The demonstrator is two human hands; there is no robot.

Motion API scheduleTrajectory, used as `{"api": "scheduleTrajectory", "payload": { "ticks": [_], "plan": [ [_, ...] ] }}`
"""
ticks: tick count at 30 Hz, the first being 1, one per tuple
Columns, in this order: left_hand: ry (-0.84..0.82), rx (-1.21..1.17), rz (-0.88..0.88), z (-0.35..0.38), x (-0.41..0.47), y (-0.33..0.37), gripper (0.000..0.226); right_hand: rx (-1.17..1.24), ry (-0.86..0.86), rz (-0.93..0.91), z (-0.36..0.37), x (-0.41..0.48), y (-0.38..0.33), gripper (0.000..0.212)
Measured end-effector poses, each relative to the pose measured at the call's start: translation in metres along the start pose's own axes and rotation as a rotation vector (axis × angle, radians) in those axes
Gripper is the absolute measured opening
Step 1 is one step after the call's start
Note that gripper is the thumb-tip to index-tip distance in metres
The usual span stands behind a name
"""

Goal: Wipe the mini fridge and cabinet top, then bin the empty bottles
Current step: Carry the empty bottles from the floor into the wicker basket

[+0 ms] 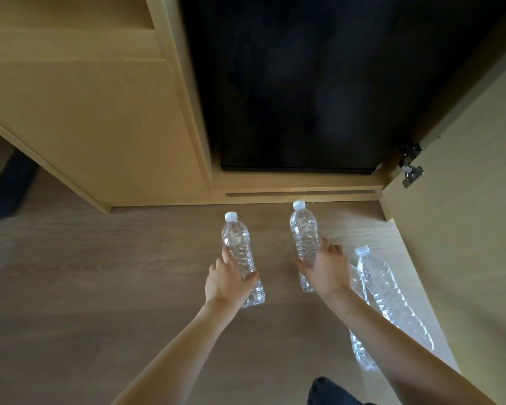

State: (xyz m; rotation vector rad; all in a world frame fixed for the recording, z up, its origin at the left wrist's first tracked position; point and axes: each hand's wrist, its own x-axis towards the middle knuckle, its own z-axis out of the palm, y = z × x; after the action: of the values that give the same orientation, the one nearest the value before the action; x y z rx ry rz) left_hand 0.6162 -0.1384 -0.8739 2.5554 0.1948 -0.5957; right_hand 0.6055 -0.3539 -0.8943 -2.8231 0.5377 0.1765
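Observation:
Two clear empty bottles with white caps stand on the wood floor in front of the cabinet. My left hand (228, 280) grips the left bottle (236, 244) round its lower half. My right hand (324, 268) grips the right bottle (304, 232) near its base. To the right a third empty bottle (387, 290) stands by the open cabinet door, and another clear bottle (360, 350) shows partly behind my right forearm. The black mini fridge (298, 83) sits shut inside the cabinet recess straight ahead.
The light wood cabinet (100, 112) stands to the left of the fridge. Its open door (465, 214) with a metal hinge (411, 168) swings out on the right. A dark object (8, 188) lies on the floor at far left. My knee (330, 393) shows at the bottom.

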Motion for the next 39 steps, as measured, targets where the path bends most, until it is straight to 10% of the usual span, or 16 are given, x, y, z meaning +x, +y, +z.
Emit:
{"api": "scheduleTrajectory", "payload": {
  "ticks": [17, 39],
  "plan": [
    [0.05, -0.508, -0.107, -0.048, -0.041, 0.034, 0.02, 0.498, 0.057, 0.028, -0.058, -0.048, -0.019, 0.058],
    [0.086, -0.72, 0.073, -0.571, -0.474, 0.282, 0.049, 0.779, 0.148, -0.018, -0.711, -0.291, -0.178, 0.054]
  ]
}}
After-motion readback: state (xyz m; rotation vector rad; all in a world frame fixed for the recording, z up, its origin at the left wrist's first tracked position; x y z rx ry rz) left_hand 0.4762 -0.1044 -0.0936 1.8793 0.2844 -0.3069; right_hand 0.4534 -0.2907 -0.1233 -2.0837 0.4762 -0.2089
